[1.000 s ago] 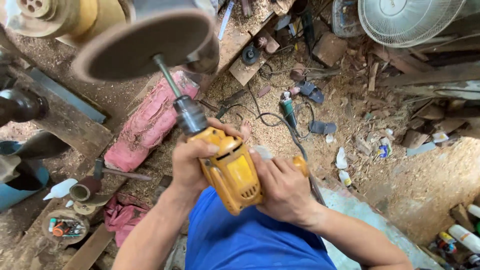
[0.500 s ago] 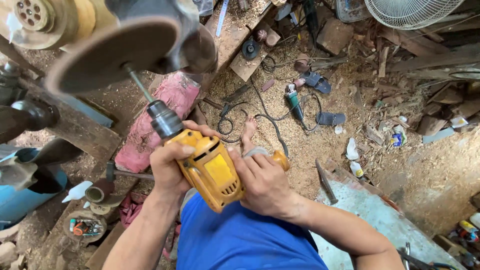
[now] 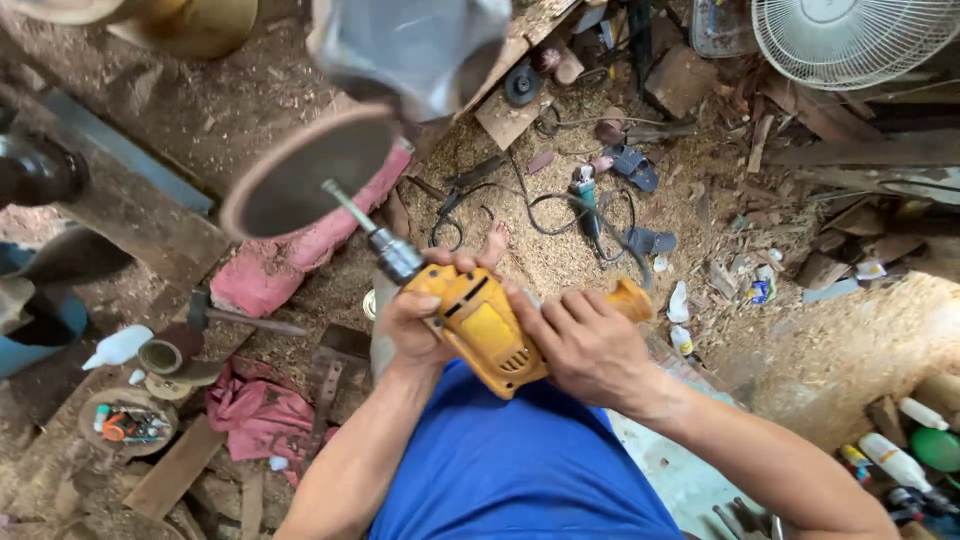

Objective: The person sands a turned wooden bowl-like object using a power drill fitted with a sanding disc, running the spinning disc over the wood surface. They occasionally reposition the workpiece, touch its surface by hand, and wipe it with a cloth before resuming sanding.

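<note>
I hold a yellow power drill (image 3: 482, 325) in both hands above my blue-clad lap. My left hand (image 3: 418, 322) wraps the front of its body just behind the metal chuck (image 3: 396, 255). My right hand (image 3: 585, 343) grips the rear and the orange handle (image 3: 632, 299). A thin shaft runs up and left from the chuck to a round dark sanding disc (image 3: 308, 170). The disc sits just below a blurred grey object (image 3: 420, 50) hanging at the top. My bare foot (image 3: 493, 243) shows past the drill on the sawdust.
Sawdust and wood scraps cover the floor. A pink cloth roll (image 3: 300, 250) lies left, a hammer (image 3: 245, 318) and tape roll (image 3: 160, 357) beside it. An angle grinder (image 3: 585, 200) with cable lies ahead, sandals (image 3: 630, 165) near it. A white fan (image 3: 855, 40) stands top right; bottles (image 3: 890, 460) bottom right.
The drill has swung so the disc now points more upward and to the right, nearer the grey object at the top. The view has shifted left. Both hands keep their grip.
</note>
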